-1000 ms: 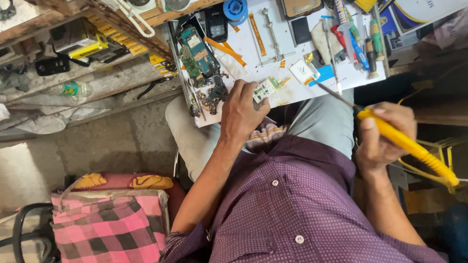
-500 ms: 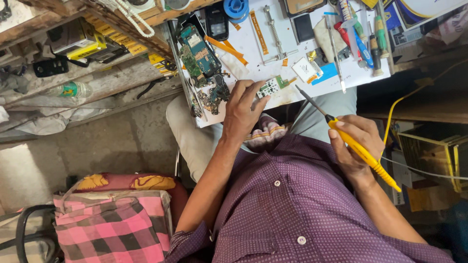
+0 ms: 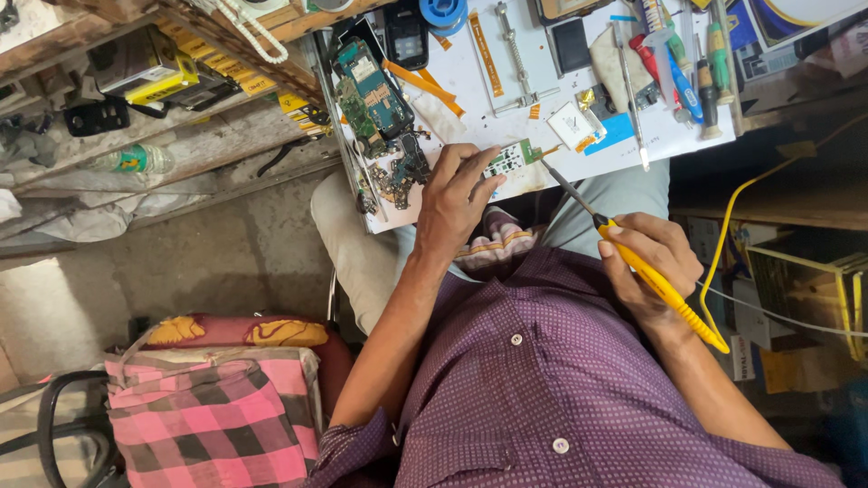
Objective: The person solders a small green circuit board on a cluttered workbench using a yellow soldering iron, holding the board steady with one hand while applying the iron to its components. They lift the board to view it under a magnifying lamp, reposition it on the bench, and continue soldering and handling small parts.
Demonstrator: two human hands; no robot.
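My left hand (image 3: 452, 203) rests on the near edge of the white work board (image 3: 470, 99), with its fingers pressing down on a small green circuit board (image 3: 508, 158). My right hand (image 3: 653, 260) grips a yellow-handled soldering iron (image 3: 665, 289). The iron's thin metal tip (image 3: 553, 173) points at the right end of that small board. A yellow cord runs from the iron's handle off to the right. My purple dotted shirt fills the lower part of the view.
Phone circuit boards (image 3: 371, 90), orange flex strips (image 3: 418, 79), tweezers (image 3: 630, 99), screwdrivers (image 3: 687, 63) and a blue solder reel (image 3: 445, 11) lie on the white board. Wooden shelves (image 3: 154, 117) with parts stand at left. A pink checked bag (image 3: 212, 416) sits at lower left.
My right hand has swung the soldering iron in from the right, bringing its tip to the small green board. My left hand has stayed on that board.
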